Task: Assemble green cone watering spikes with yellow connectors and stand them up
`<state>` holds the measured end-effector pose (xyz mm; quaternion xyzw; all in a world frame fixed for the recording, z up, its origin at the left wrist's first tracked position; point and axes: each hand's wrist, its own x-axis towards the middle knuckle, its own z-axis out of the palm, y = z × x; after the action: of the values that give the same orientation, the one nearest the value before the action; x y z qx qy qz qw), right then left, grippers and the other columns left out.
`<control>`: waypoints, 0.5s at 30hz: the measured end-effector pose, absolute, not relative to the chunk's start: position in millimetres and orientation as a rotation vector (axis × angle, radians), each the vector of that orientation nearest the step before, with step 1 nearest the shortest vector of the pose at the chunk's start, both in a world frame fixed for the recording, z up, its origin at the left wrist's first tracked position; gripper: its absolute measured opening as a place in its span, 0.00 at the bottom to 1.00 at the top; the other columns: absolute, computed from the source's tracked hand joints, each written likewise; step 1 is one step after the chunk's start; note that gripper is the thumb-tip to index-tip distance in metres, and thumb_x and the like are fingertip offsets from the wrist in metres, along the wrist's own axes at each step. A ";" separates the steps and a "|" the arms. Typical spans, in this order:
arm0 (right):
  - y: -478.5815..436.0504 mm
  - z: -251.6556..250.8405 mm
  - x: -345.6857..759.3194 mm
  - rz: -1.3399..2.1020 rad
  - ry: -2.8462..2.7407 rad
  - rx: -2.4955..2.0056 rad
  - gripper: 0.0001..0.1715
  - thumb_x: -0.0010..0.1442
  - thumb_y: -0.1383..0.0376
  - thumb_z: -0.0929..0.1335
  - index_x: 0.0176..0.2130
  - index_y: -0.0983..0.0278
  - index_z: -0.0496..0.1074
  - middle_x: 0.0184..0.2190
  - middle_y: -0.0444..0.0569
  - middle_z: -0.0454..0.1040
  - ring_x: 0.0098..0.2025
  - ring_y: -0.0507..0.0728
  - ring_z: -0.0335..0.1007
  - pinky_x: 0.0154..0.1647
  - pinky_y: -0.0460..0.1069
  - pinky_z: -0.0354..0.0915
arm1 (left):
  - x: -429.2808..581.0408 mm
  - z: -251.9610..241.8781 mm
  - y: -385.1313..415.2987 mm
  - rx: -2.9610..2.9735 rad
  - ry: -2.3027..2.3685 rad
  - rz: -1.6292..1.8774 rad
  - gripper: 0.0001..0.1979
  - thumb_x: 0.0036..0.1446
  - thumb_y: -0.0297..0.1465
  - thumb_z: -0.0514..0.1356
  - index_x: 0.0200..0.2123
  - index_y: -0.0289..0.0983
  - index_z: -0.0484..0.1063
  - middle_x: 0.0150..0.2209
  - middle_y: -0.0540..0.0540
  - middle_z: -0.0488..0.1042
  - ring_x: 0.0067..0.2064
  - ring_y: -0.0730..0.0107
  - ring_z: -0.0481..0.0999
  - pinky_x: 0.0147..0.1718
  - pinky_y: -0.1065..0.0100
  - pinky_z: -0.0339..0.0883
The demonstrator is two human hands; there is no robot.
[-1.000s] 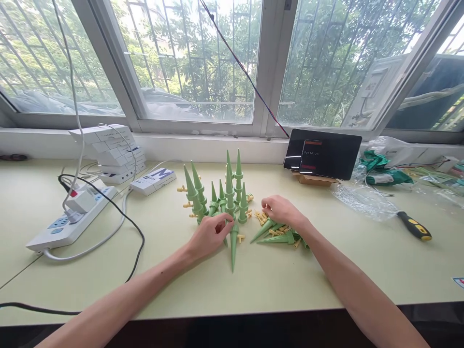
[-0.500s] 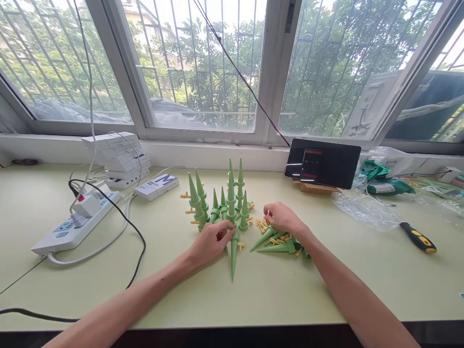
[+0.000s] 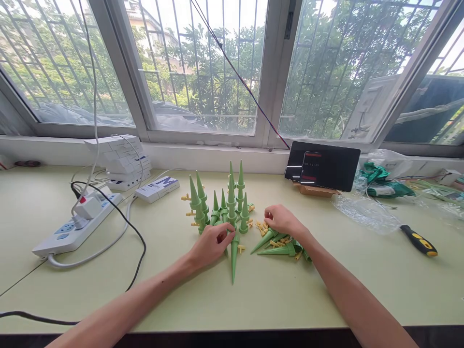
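My left hand [image 3: 213, 242] is closed with thumb and finger pinched at the ringed end of a green watering spike [image 3: 234, 263], whose point faces me. Just behind it, several green spikes [image 3: 231, 198] stand upright in stacks, some with yellow valves [image 3: 188, 213] sticking out sideways. My right hand [image 3: 284, 220] reaches down with curled fingers over the near right pile. Small yellow valves [image 3: 261, 227] lie by its fingertips; whether one is held is hidden. Under the right wrist, loose green spikes [image 3: 277, 250] lie flat among more yellow pieces.
At left are a power strip [image 3: 76, 227] with cables, a white box [image 3: 157, 187] and stacked white boxes [image 3: 126, 159]. A tablet [image 3: 337, 166] leans on a cardboard support at the back. A screwdriver [image 3: 418, 240] and plastic bags [image 3: 366, 212] lie at right.
The view has shifted very slightly. Both hands stay almost where they were, the left on the green watering spike and the right at the yellow valves.
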<state>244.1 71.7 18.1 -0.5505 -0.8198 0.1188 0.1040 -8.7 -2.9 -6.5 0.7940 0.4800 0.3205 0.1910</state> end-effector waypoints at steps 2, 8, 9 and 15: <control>72.3 16.7 244.3 0.349 -2.415 -1.610 0.07 0.57 0.69 0.66 0.29 0.64 0.74 0.32 0.48 0.77 0.35 0.53 0.69 0.31 0.45 0.55 | -8.8 -6.6 -2.8 2.234 1.352 0.896 0.12 0.64 0.35 0.53 0.36 0.35 0.72 0.17 0.58 0.54 0.21 0.77 0.51 0.24 0.71 0.48; 74.0 13.2 244.8 0.357 -2.403 -1.591 0.08 0.56 0.70 0.65 0.30 0.65 0.74 0.31 0.48 0.77 0.34 0.53 0.68 0.31 0.45 0.55 | -9.1 -6.9 -2.3 2.245 1.358 0.899 0.12 0.64 0.35 0.53 0.35 0.35 0.73 0.18 0.57 0.54 0.22 0.76 0.51 0.25 0.71 0.49; 74.2 12.8 244.7 0.360 -2.401 -1.592 0.08 0.56 0.70 0.65 0.30 0.65 0.74 0.31 0.48 0.77 0.34 0.52 0.68 0.31 0.45 0.55 | -9.1 -6.7 -2.2 2.246 1.359 0.900 0.12 0.64 0.35 0.53 0.35 0.35 0.73 0.18 0.57 0.55 0.22 0.76 0.52 0.24 0.71 0.49; 74.3 12.7 243.8 0.377 -2.393 -1.582 0.09 0.56 0.71 0.64 0.30 0.65 0.74 0.32 0.49 0.77 0.33 0.52 0.67 0.31 0.44 0.56 | -8.8 -5.3 -2.9 2.238 1.351 0.917 0.12 0.64 0.36 0.54 0.35 0.35 0.73 0.17 0.57 0.56 0.21 0.76 0.52 0.24 0.71 0.49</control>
<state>243.8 74.3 12.7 -0.5426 -0.8207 0.1293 0.1237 -8.8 -2.9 -5.3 0.7939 0.4793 0.3254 0.1845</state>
